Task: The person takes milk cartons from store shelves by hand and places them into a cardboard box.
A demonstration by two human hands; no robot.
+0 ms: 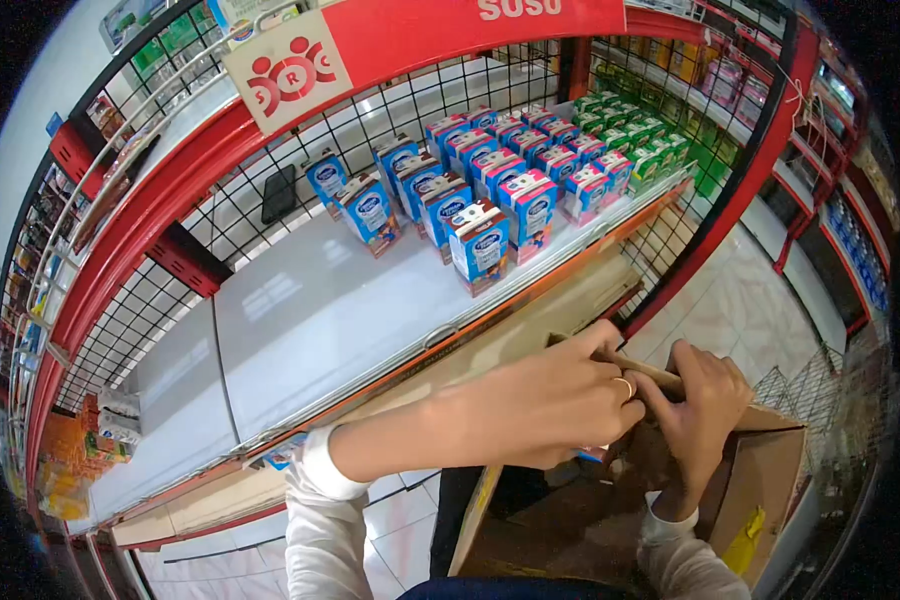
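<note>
An open cardboard box (762, 480) stands in front of me at the lower right, its brown inside partly showing. My left hand (570, 400), with a ring on one finger, reaches across to the box's far edge, and its fingers are closed on the cardboard there. Close beside it, my right hand (705, 405) grips the same edge, thumb inside. Below my left hand a small blue carton (592, 453) peeks out, mostly hidden. On the shelf beyond, blue milk cartons (478, 248) stand upright in rows, some with brown tops and some with pink.
Green cartons (660, 160) fill the shelf's far right corner. A dark phone-like object (279, 194) leans against the black wire mesh. The white shelf (300, 320) has a raised front lip. Yellow packs (65, 490) sit at the far left. A yellow strip (745, 540) lies against the box's side.
</note>
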